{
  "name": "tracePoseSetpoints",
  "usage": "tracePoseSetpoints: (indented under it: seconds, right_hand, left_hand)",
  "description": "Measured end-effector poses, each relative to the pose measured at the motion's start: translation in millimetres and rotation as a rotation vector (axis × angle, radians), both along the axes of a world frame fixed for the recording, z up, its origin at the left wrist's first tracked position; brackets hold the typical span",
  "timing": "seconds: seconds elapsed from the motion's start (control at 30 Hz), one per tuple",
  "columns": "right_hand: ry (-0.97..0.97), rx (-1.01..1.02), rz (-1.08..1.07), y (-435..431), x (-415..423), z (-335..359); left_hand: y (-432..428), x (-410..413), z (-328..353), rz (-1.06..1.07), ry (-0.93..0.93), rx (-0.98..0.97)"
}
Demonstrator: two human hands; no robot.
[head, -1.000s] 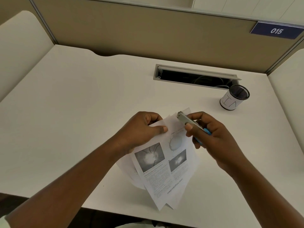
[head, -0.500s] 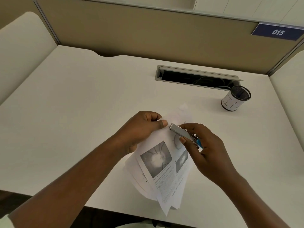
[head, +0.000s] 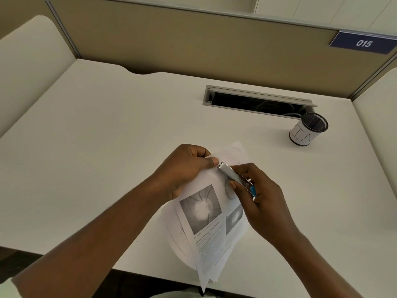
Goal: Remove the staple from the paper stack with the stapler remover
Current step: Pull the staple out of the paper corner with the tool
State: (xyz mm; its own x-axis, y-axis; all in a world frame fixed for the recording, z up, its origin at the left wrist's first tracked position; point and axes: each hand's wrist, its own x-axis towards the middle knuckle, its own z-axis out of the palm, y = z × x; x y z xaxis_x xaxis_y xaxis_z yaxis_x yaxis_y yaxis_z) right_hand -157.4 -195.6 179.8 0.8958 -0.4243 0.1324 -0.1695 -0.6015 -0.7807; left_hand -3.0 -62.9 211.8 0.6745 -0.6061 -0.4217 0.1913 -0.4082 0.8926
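Left hand (head: 184, 168) pinches paper stack (head: 214, 222) corner | right hand (head: 264, 196) grip clamped on stapler remover (head: 234, 176) | nose aims up-left at that corner

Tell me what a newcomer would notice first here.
At centre, the left hand pinches the top corner of a stack of white printed paper, while the right hand holds a silver metal staple remover with a blue end at that corner. A black mesh cup with a white label stands far right.

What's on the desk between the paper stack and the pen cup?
Nothing: in the head view, only bare desk separates the paper stack from the pen cup.
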Motion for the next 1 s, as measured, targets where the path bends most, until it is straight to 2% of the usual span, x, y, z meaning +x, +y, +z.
tracePoseSetpoints:
  seconds: [0.13,0.37,0.6,1.0]
  right_hand:
    - [0.014,0.012,0.034,-4,0,-2]
    - [-0.041,-0.158,0.235,-14,0,-1]
    - [-0.030,-0.011,0.023,-8,-5,-7]
    - [-0.075,-0.029,-0.032,-4,1,-4]
  left_hand:
    - [1,0,-1,-0.014,0.015,0.001]
    - [-1,2,-4,-0.055,0.063,0.010]
    - [3,6,-7,-0.041,0.032,-0.016]
    - [-7,7,-7,-0.024,0.049,-0.034]
